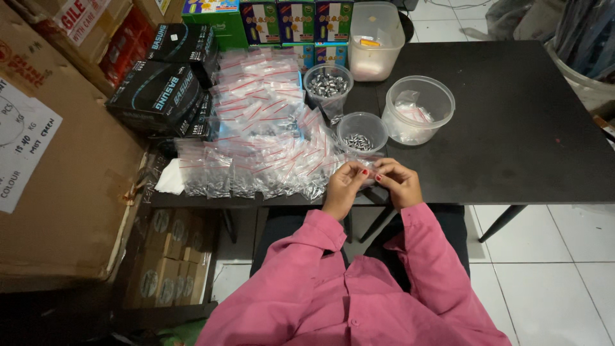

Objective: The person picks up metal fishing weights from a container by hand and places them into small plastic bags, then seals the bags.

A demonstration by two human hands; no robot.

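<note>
Black table, standing on a white tiled floor. Lying on it: a heap of small clear zip bags; black boxes stacking at left; three round clear tubs, two holding small metal pieces; a lidded clear container; colourful cartons lining the far edge.

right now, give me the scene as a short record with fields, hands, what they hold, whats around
left hand: at the table's near edge, fingertips pinching a small clear bag
right hand: pinching the same bag from the other side
nearest tub: small tub of small metal pieces, just beyond the hands
other tubs: tall tub of metal pieces; big tub with clear bags inside
bag pile: clear zip bags with red strips, left of the hands
table: dark
boxes: black boxes at far left
</note>
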